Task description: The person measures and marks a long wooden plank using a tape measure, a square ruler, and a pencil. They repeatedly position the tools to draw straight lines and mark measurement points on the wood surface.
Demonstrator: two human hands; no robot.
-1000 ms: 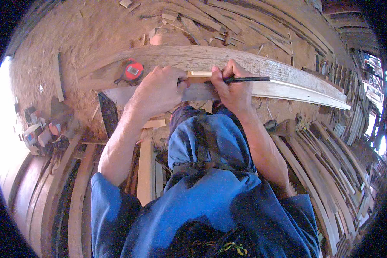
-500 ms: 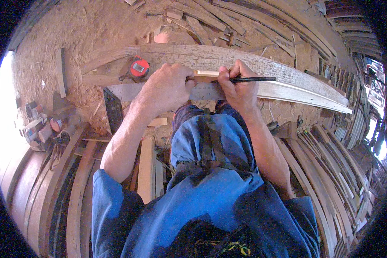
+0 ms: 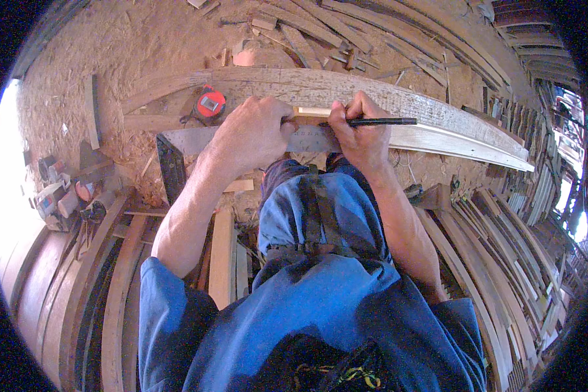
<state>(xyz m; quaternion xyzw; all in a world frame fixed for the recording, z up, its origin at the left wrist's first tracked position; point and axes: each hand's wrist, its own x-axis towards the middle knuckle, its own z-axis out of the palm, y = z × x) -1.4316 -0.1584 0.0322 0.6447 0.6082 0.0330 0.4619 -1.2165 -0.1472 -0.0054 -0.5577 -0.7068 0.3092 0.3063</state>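
My right hand (image 3: 366,137) is closed around a black pencil (image 3: 392,121), whose long end sticks out to the right. Beside it, my left hand (image 3: 251,134) is closed over a narrow, pale wooden strip (image 3: 312,112) that shows between the two hands. Under both hands lies a flat metal blade (image 3: 310,139) with markings, joined at its left end to a dark stock (image 3: 171,168), like a carpenter's square. The pencil's tip is hidden by my right fingers. A red tape measure (image 3: 210,102) rests left of my left hand.
A long, weathered plank (image 3: 294,81) lies just beyond my hands, with a white-faced board (image 3: 457,149) stretching right. Stacked boards (image 3: 121,287) flank me on both sides. Power tools (image 3: 62,196) sit at the left. Offcuts (image 3: 300,42) litter the sawdust-covered ground (image 3: 137,52) ahead.
My right hand and the pencil have shifted very slightly left. My left hand, the wooden strip and the metal blade stay practically where they were.
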